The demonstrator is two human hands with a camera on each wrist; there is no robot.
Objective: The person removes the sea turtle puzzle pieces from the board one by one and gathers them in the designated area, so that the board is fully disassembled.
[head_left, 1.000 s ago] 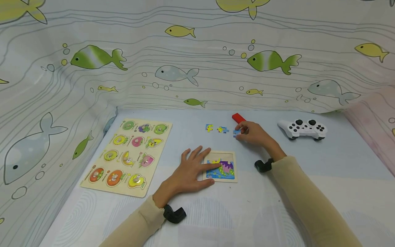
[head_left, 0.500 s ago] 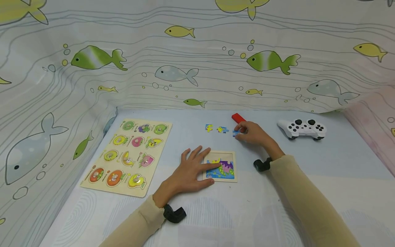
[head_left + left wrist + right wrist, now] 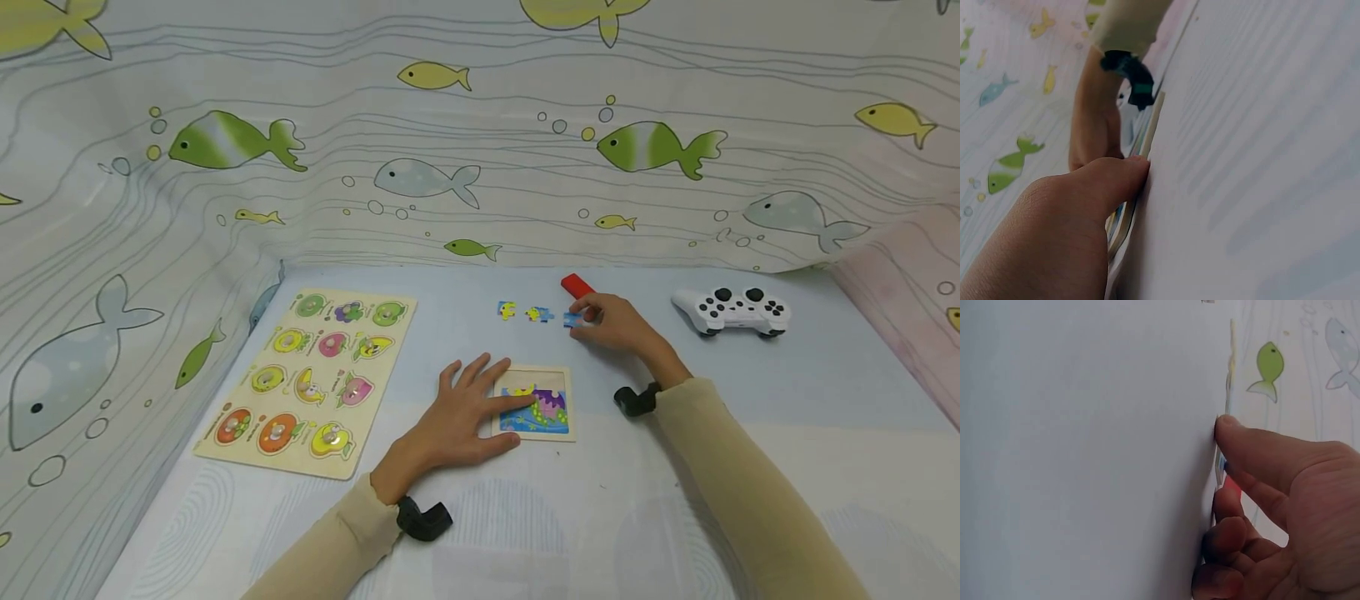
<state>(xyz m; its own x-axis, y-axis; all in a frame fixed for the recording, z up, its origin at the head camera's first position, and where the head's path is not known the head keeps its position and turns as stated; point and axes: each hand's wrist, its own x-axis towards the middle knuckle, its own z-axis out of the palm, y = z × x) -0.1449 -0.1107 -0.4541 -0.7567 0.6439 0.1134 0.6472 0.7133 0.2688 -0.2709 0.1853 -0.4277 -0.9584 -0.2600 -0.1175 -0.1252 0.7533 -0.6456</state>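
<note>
A small square wooden jigsaw tray [image 3: 572, 408] lies in the middle of the head view, partly filled with a blue, purple and yellow picture. My left hand [image 3: 457, 421] rests on its left side with fingers spread, the index finger across the picture. In the left wrist view the thumb [image 3: 1119, 178] touches the tray's edge. Beyond the tray my right hand [image 3: 618, 323] pinches a blue jigsaw piece [image 3: 573, 320] at the table surface; thumb and fingers partly hide it. Left of it lie two loose jigsaw pieces, a yellow-and-blue piece [image 3: 538, 314] and a yellow piece [image 3: 507, 311].
A wooden fruit peg board [image 3: 360, 417] lies at the left. Just behind my right hand is a red block [image 3: 576, 285], partly covered. A white game controller [image 3: 733, 312] sits at the back right. A fish-patterned curtain [image 3: 525, 200] borders the table behind.
</note>
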